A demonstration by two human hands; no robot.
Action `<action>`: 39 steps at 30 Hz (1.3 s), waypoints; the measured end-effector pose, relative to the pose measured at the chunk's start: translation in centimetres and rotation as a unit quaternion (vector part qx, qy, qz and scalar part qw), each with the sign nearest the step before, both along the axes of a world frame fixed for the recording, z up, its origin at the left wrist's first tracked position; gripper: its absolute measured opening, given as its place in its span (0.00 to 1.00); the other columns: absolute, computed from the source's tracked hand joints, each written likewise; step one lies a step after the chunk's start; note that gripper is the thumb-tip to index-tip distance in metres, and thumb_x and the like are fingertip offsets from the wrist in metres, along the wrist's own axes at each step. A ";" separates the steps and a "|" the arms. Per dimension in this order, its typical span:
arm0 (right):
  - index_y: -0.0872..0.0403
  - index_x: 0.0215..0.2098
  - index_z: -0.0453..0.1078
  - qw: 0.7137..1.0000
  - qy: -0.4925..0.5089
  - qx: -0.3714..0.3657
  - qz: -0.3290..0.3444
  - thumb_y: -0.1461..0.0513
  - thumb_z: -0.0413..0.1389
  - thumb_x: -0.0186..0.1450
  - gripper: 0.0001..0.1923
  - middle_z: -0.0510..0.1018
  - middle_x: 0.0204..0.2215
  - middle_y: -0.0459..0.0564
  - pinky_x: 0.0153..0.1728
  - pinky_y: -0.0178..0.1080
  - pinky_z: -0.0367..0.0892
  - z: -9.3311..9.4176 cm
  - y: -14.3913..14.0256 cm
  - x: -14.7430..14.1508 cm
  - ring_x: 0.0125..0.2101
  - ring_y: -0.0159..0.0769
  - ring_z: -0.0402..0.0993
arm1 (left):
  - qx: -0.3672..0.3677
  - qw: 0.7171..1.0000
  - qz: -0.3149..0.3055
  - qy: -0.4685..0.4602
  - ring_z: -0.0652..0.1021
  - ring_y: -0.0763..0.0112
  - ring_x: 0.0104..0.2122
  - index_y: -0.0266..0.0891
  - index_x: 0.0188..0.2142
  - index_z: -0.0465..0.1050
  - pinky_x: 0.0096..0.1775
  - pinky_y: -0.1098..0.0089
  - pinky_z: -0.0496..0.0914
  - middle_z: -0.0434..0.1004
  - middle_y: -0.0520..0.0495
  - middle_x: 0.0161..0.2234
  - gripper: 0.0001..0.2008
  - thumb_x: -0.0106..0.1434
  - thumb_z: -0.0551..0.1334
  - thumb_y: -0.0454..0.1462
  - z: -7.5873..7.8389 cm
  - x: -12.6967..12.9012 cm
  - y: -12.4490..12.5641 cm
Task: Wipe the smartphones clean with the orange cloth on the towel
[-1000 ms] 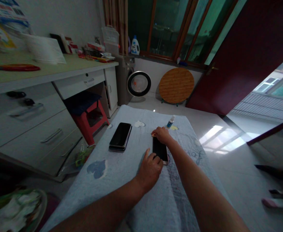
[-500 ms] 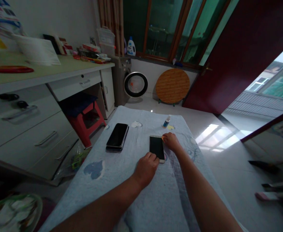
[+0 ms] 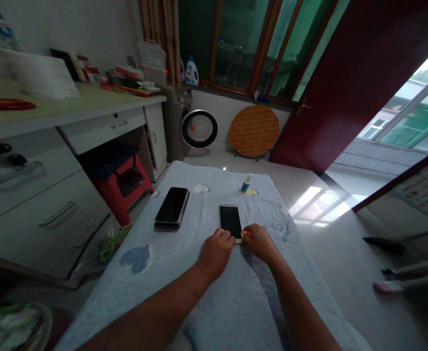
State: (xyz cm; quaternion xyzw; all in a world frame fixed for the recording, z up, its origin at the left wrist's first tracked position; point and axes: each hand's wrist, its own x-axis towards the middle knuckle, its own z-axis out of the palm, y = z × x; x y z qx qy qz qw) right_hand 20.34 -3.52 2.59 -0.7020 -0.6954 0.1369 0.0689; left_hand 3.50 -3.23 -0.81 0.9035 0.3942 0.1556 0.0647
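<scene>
A smartphone (image 3: 231, 219) with a pale gold frame and dark screen lies flat on the cloth-covered table. My left hand (image 3: 217, 249) is closed on its lower left corner, with the fingertips over the edge. At the lower right edge, my right hand (image 3: 260, 241) pinches a small orange piece (image 3: 247, 235), perhaps cloth or sponge, against the phone. Most of that piece is hidden by the fingers. Left of them rests a stack of dark phones (image 3: 172, 207), screen up. A small spray bottle (image 3: 246, 184) with a blue label stands beyond the phone.
The table is covered by a light blue cloth (image 3: 232, 302) with heart prints. To the left is a desk (image 3: 100, 109) with drawers, a red stool (image 3: 126, 185) tucked beneath it. Behind stand a washing machine (image 3: 179, 114) with its door open and a round wooden board (image 3: 254, 130).
My right hand has slid down the phone's right edge, from the top corner to near the bottom corner, with the orange piece. My left hand stays at the phone. The view has shifted slightly.
</scene>
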 end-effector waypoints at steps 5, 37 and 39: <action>0.58 0.29 0.76 0.991 0.125 -0.050 0.010 0.65 0.50 0.56 0.12 0.78 0.25 0.51 0.27 0.33 0.56 0.6 -1.2 1.0 0.27 0.33 0.69 | -0.003 1.000 0.004 -0.008 0.71 0.62 0.44 0.39 0.39 0.72 0.42 0.65 0.71 0.74 0.47 0.39 0.05 0.66 0.58 0.31 -0.1 -0.1 0.1; 0.54 0.50 0.66 0.692 0.702 -0.141 -0.092 0.59 0.67 0.47 0.33 0.78 0.31 0.47 0.27 0.32 0.64 -1.4 -1.2 -0.2 0.25 0.31 0.72 | -0.016 0.993 0.113 -0.020 0.69 0.47 0.52 0.38 0.54 0.70 0.51 0.53 0.62 0.65 0.34 0.59 0.31 0.56 0.64 0.52 0.3 -1.5 1.4; 0.54 0.50 0.65 0.688 0.704 -0.120 -0.127 0.60 0.67 0.47 0.33 0.79 0.33 0.48 0.28 0.33 0.66 -1.3 -1.2 0.1 0.26 0.32 0.73 | -0.023 0.993 0.116 -0.022 0.68 0.46 0.53 0.37 0.55 0.69 0.51 0.53 0.62 0.64 0.34 0.59 0.35 0.53 0.66 0.55 0.2 -1.5 1.5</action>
